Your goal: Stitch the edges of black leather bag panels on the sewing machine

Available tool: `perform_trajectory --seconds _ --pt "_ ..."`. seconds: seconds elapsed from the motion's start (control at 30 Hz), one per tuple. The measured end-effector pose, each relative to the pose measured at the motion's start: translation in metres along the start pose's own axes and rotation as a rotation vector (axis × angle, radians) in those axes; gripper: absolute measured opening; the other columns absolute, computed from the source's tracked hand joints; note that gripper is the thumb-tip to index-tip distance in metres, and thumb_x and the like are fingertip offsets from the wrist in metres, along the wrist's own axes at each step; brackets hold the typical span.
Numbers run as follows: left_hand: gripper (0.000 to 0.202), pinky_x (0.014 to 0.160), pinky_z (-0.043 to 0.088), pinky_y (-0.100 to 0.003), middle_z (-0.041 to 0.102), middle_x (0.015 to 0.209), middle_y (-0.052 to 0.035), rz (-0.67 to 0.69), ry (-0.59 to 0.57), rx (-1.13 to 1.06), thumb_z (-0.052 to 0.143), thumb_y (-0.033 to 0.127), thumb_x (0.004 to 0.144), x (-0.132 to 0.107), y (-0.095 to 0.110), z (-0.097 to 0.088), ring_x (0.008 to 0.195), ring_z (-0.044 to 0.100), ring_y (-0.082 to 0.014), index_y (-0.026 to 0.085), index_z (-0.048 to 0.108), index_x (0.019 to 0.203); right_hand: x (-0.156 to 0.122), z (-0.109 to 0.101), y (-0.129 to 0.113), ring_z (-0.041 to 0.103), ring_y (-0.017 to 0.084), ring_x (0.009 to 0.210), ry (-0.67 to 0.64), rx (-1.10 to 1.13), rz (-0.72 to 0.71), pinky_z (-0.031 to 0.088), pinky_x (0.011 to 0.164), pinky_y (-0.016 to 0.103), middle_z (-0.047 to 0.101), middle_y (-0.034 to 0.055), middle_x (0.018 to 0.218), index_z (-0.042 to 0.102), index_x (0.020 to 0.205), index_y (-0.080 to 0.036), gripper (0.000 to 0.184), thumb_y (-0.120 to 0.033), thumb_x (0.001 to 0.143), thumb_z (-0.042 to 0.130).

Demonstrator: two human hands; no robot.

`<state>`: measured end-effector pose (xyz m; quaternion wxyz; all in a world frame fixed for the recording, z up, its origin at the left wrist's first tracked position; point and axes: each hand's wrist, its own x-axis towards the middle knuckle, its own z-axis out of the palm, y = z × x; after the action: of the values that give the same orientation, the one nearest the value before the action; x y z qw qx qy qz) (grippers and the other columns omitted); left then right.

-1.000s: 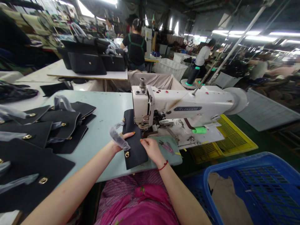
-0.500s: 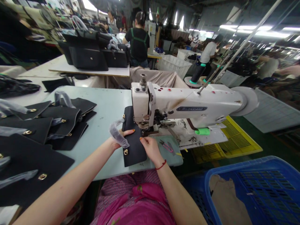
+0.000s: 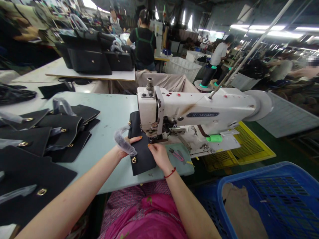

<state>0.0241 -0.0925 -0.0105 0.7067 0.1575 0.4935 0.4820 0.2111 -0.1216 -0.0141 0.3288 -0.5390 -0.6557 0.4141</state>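
Observation:
A black bag panel (image 3: 142, 153) lies under the needle area of the white sewing machine (image 3: 199, 106), its right edge against the presser foot. Two gold fittings hold a handle wrapped in clear plastic (image 3: 122, 141) on the panel's left side. My left hand (image 3: 126, 146) reaches beneath that handle, thumb stretched over the panel's face; its other fingers are mostly hidden. At the panel's right edge, just below the presser foot, my right hand (image 3: 159, 154) pinches the material between thumb and fingers. A pair of pink-handled thread snips (image 3: 176, 155) lies right of my right hand.
Several black panels with wrapped handles (image 3: 64, 127) are piled on the left of the pale table (image 3: 112, 103). Finished-looking black bags (image 3: 87, 56) stand on a board behind. A blue basket (image 3: 221, 186) holds beige material at lower right. Yellow crates (image 3: 254, 146) sit beyond. Several people work farther back.
The camera view has shifted slightly, so the surroundings sit a little farther left. Both hands keep their places on the panel, which shows almost no movement under the machine.

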Motion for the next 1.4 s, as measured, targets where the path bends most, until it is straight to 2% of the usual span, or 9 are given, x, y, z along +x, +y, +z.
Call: perform_trajectory --seconds 0.23,0.4,0.5,0.63,0.73,0.93,1.07,1.27,1.4 --pt "0.058 0.087 0.059 -0.044 0.077 0.097 -0.0151 -0.017 -0.066 0.0 0.088 0.01 0.056 0.001 -0.001 -0.001 0.09 0.074 -0.0334 0.014 0.07 0.11 -0.003 -0.001 -0.008 0.055 0.014 0.063 0.026 -0.13 -0.016 0.032 0.057 0.023 0.066 0.0049 0.069 0.068 0.07 -0.013 0.036 -0.032 0.095 0.049" --pt "0.049 0.088 0.059 -0.045 0.077 0.094 -0.0137 -0.018 -0.028 -0.001 0.084 0.009 0.06 -0.001 -0.002 0.001 0.091 0.073 -0.033 0.012 0.07 0.107 -0.005 -0.001 -0.015 0.062 0.016 0.075 0.03 -0.227 -0.007 0.035 0.063 0.023 0.072 0.0081 0.085 0.07 0.086 -0.015 0.026 -0.027 0.097 0.05" --pt "0.044 0.088 0.06 -0.046 0.077 0.094 -0.0121 -0.015 0.001 -0.012 0.081 0.009 0.063 -0.005 -0.007 0.005 0.095 0.073 -0.0332 0.012 0.069 0.105 -0.001 -0.009 -0.018 0.063 0.016 0.075 -0.009 -0.277 -0.004 0.035 0.063 0.024 0.072 0.0091 0.085 0.07 0.085 -0.015 0.027 -0.027 0.097 0.05" --pt "0.046 0.09 0.06 -0.043 0.075 0.107 -0.0093 0.078 0.119 -0.11 0.076 0.01 0.069 -0.019 -0.028 0.019 0.107 0.069 -0.0316 0.017 0.065 0.113 0.006 -0.03 -0.029 0.064 0.017 0.071 -0.099 -0.374 0.006 0.032 0.059 0.026 0.072 0.0089 0.079 0.071 0.075 -0.016 0.029 -0.03 0.095 0.055" --pt "0.042 0.093 0.059 -0.039 0.071 0.12 -0.008 0.141 0.21 -0.179 0.069 0.014 0.077 -0.031 -0.05 0.037 0.116 0.064 -0.0299 0.02 0.063 0.118 0.01 -0.045 -0.041 0.066 0.02 0.078 -0.107 -0.585 0.034 0.032 0.06 0.027 0.074 0.0104 0.086 0.074 0.082 -0.018 0.027 -0.033 0.094 0.056" --pt "0.04 0.097 0.056 -0.037 0.063 0.134 -0.0083 0.201 0.223 -0.274 0.056 0.016 0.086 -0.041 -0.067 0.061 0.125 0.058 -0.0276 0.018 0.057 0.126 0.015 -0.054 -0.052 0.067 0.021 0.08 -0.081 -0.718 0.044 0.036 0.062 0.027 0.073 0.0098 0.086 0.075 0.085 -0.019 0.027 -0.038 0.094 0.057" --pt "0.036 0.098 0.056 -0.036 0.065 0.131 -0.0094 0.178 0.217 -0.32 0.056 0.014 0.086 -0.042 -0.066 0.06 0.126 0.056 -0.0272 0.015 0.059 0.121 0.016 -0.053 -0.05 0.068 0.02 0.081 -0.071 -0.708 0.027 0.035 0.061 0.027 0.074 0.0091 0.086 0.075 0.084 -0.019 0.027 -0.038 0.094 0.058" --pt "0.024 0.097 0.056 -0.035 0.069 0.123 -0.0085 0.125 0.167 -0.211 0.063 0.018 0.083 -0.04 -0.068 0.052 0.121 0.061 -0.0272 0.018 0.064 0.107 0.014 -0.053 -0.049 0.067 0.02 0.079 -0.064 -0.716 0.029 0.034 0.059 0.027 0.074 0.0096 0.086 0.076 0.084 -0.019 0.031 -0.04 0.094 0.056" --pt "0.031 0.097 0.055 -0.037 0.073 0.112 -0.0108 0.148 0.161 -0.28 0.069 0.015 0.078 -0.038 -0.069 0.051 0.119 0.062 -0.0288 0.019 0.065 0.109 0.013 -0.055 -0.049 0.066 0.019 0.078 -0.047 -0.722 0.01 0.033 0.059 0.027 0.074 0.0096 0.085 0.077 0.083 -0.019 0.031 -0.04 0.094 0.056"
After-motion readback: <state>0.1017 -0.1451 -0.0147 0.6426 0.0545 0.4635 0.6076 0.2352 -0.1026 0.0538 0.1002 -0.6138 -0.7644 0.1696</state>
